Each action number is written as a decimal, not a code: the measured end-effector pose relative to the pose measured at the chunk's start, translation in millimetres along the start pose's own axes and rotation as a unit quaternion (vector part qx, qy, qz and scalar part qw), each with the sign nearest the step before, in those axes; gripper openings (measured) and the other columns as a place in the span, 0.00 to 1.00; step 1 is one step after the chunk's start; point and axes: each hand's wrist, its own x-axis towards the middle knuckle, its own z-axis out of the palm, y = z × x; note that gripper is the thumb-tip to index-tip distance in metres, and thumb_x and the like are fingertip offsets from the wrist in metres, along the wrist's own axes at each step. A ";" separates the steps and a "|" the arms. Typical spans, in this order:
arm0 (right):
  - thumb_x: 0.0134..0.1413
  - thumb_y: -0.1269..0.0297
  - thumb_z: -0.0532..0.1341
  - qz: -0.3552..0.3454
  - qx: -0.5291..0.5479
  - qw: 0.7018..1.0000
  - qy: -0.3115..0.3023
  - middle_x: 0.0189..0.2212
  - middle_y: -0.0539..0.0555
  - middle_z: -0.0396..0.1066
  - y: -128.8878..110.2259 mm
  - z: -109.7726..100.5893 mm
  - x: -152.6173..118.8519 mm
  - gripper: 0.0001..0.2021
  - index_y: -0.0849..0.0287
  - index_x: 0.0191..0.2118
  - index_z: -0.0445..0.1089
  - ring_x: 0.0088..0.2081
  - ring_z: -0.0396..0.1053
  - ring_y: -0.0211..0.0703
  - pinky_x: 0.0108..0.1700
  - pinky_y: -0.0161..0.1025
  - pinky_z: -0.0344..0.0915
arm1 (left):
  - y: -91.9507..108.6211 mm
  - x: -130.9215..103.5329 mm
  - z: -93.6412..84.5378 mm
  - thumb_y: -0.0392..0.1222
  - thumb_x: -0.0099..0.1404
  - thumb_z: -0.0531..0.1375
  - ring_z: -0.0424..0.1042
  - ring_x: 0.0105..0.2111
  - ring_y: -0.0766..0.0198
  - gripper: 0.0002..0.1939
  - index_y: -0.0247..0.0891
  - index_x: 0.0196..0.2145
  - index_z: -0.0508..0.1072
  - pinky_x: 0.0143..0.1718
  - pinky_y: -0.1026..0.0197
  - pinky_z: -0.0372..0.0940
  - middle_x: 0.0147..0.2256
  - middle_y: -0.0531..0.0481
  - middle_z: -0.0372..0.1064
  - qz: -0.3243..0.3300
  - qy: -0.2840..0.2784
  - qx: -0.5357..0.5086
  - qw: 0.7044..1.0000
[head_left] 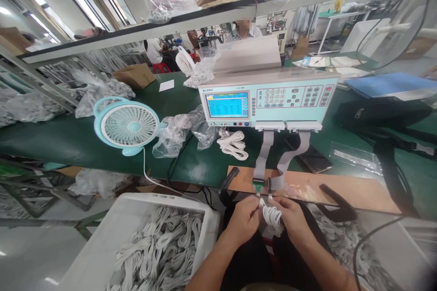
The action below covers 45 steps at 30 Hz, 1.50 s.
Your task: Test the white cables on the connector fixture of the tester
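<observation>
A coiled white cable (272, 216) hangs between my two hands above my lap. My left hand (246, 216) pinches one end of it just below a small green circuit board (258, 183). My right hand (289, 217) is closed on the other end, close to a dark connector (269, 184). Whether the plugs are seated I cannot tell, since the fingers cover part of them. Grey ribbon cables (264, 154) run from the board and the connector up to a tester (254, 82) with a lit blue screen (227, 104).
A white bin (136, 198) of coiled cables stands at lower left. Another coiled cable (233, 144) lies before the tester. A blue fan (128, 122), plastic bags (172, 134), a phone (314, 160) and a black bag (382, 116) share the green table. A person sits behind the tester.
</observation>
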 end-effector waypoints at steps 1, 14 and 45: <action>0.31 0.53 0.72 0.004 0.009 1.000 0.003 0.17 0.50 0.66 0.1 0.2 -0.3 0.17 0.63 0.21 0.71 0.19 0.60 0.37 0.22 0.34 0.57 | 2.4 0.4 -2.7 0.39 0.61 0.55 0.64 0.31 0.62 0.07 0.38 0.31 0.73 0.34 0.63 0.58 0.30 0.48 0.68 0.006 0.008 0.021 1.000; 0.33 0.53 0.71 0.019 0.002 0.999 -0.029 0.19 0.50 0.69 -1.3 -3.4 -0.2 0.17 0.63 0.24 0.73 0.20 0.62 0.38 0.24 0.35 0.58 | -0.7 6.8 -14.6 0.36 0.60 0.54 0.71 0.34 0.60 0.12 0.40 0.39 0.74 0.38 0.61 0.63 0.33 0.49 0.74 0.003 -0.034 0.054 0.998; 0.32 0.54 0.71 0.010 -0.031 0.998 -0.053 0.22 0.53 0.72 -0.4 -7.0 4.7 0.14 0.59 0.25 0.76 0.24 0.66 0.43 0.28 0.37 0.60 | -28.5 15.2 31.2 0.50 0.53 0.60 0.57 0.20 0.70 0.17 0.33 0.18 0.71 0.25 0.65 0.54 0.17 0.54 0.60 -0.178 0.139 -0.225 0.948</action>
